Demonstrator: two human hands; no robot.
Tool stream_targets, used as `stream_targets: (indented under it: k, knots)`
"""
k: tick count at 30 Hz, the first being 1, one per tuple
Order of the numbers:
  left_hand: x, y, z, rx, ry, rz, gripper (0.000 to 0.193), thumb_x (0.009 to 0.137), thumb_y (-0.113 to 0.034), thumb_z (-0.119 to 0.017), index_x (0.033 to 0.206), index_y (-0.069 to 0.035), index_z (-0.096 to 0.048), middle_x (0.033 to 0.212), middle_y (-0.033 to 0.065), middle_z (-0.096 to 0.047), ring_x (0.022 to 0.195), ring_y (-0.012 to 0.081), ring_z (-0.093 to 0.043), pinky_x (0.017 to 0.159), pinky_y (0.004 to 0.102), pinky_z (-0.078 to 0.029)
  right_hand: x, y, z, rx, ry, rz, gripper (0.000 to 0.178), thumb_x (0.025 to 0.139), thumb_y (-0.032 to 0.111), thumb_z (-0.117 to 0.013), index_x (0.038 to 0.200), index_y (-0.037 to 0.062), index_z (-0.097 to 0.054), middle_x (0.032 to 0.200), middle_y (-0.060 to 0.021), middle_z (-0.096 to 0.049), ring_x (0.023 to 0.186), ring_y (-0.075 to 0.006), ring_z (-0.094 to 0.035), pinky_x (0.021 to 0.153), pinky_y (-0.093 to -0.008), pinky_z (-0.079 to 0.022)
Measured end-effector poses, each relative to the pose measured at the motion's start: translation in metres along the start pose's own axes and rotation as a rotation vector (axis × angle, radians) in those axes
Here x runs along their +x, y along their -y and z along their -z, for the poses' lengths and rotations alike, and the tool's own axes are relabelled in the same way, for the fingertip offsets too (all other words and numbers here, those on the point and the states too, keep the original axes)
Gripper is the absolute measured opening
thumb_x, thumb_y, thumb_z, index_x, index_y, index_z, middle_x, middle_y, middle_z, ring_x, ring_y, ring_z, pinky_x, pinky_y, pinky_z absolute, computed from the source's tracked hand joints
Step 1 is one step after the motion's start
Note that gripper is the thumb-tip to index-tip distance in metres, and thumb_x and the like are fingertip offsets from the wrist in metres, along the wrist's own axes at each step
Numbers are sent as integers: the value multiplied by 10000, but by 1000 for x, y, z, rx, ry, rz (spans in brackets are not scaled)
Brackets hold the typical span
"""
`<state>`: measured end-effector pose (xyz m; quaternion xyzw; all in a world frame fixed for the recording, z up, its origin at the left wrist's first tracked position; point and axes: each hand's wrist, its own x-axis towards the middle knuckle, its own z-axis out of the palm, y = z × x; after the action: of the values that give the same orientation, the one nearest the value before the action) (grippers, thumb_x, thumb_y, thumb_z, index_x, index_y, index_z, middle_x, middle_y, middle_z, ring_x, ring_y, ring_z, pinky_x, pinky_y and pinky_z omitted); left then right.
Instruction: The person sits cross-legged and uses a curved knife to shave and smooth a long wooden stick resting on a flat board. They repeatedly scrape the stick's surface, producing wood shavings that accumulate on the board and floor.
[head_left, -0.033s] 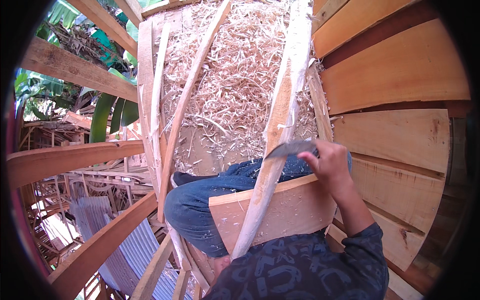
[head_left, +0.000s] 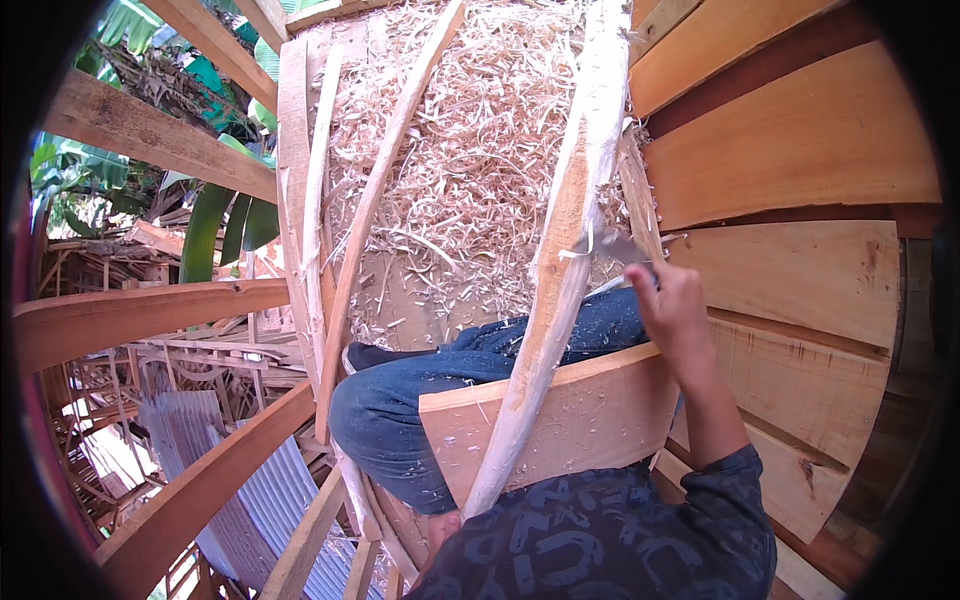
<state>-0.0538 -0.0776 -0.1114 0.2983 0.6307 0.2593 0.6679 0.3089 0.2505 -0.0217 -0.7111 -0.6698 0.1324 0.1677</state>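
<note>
My right hand (head_left: 672, 305) is closed round the handle of a broad-bladed knife (head_left: 612, 245), its grey blade blurred. The blade meets the right side of a long pale wooden pole (head_left: 545, 330), where a curl of shaving stands up. Bark is off much of the pole, and a tan strip shows along its face. The pole slants from the far top down across a board (head_left: 580, 420) on my lap to my body. At its near end my left hand (head_left: 443, 527) shows only in part, fingers closed against the pole, the rest hidden by my shirt.
Curly wood shavings (head_left: 470, 150) cover the floor ahead. Thin wooden strips (head_left: 385, 180) lie to the left, beside an open rail frame (head_left: 160, 310). A plank wall (head_left: 790, 270) rises close on the right. My bent leg (head_left: 385, 430) lies beneath the pole.
My right hand and the knife have moved farther away from me along the pole. The blade has shifted from over the pole to its right side. My left hand stays put.
</note>
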Motion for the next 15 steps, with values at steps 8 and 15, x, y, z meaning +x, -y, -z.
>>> stream_targets:
  k: [8,15]
  knots:
    - [-1,10,0,-54,7,-7,566,951,-466,-419,645,-19,-583,561,34,-545,539,110,-504,495,317,-381,-25,19,23,166,-24,13,529,881,460,-584,646,-10,-527,538,-178,-490,464,-331,-518,447,-384,-375]
    - [4,3,-2,-6,9,-16,567,951,-464,-420,636,-18,-573,551,33,-532,533,109,-497,490,319,-377,-1,38,17,-123,89,119,530,811,526,-620,630,32,-562,533,-168,-535,494,-341,-555,442,-378,-420]
